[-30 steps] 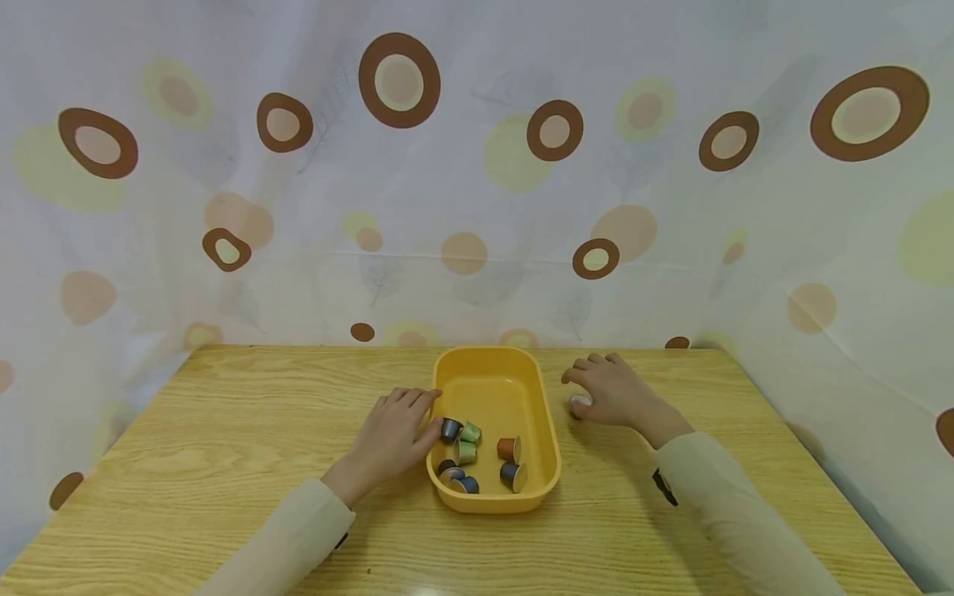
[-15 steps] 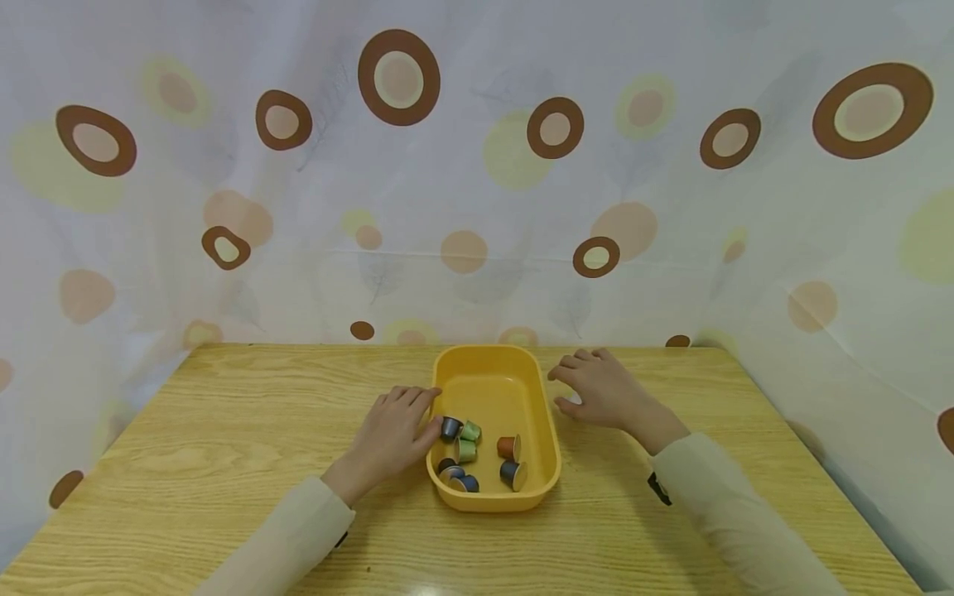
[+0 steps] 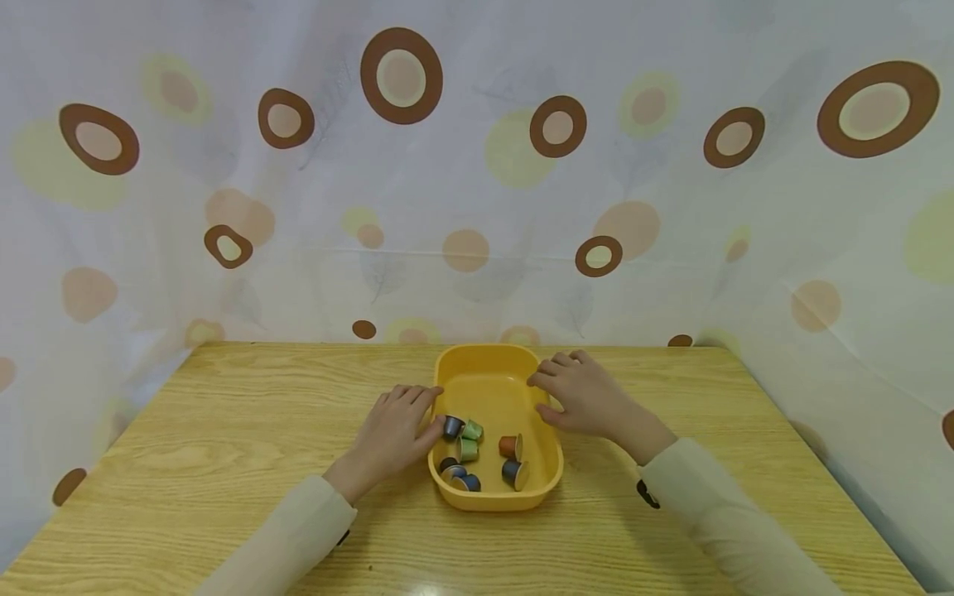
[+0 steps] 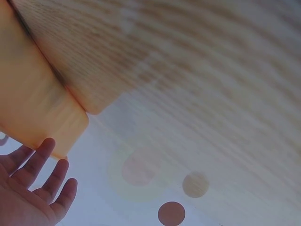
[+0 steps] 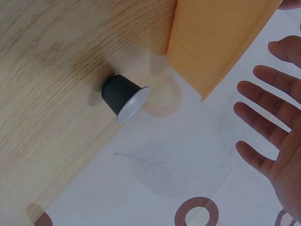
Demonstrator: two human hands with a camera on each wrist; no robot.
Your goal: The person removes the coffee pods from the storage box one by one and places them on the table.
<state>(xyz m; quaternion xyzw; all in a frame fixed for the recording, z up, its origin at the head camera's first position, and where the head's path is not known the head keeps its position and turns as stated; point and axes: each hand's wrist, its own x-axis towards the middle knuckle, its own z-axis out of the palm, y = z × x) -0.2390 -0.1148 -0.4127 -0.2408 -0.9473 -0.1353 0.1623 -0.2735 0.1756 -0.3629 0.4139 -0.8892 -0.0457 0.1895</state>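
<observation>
A yellow plastic tray (image 3: pixel 495 502) stands between the two hands, with several coffee capsules inside it. Among them are a green capsule (image 3: pixel 468 449), an orange-brown capsule (image 3: pixel 510 447) and a dark blue capsule (image 3: pixel 515 474). My left hand (image 3: pixel 395 430) is at the left rim, its thumb close to a dark grey capsule (image 3: pixel 452 427); the left wrist view shows its fingers (image 4: pixel 40 160) spread at the tray edge. My right hand (image 3: pixel 585 397) hovers at the right rim with loose, parted fingers, holding nothing. A black capsule (image 5: pixel 121 96) lies on its side outside the tray, hidden in the head view.
Everything stands on a wood-grain table (image 3: pixel 224 463). Behind it and along the sides hangs a pale curtain (image 3: pixel 477 165) printed with brown rings and dots.
My right hand has moved left from the table beside the tray to its right rim. The whitish object seen by its thumb is now out of sight. My left hand and the tray stay put.
</observation>
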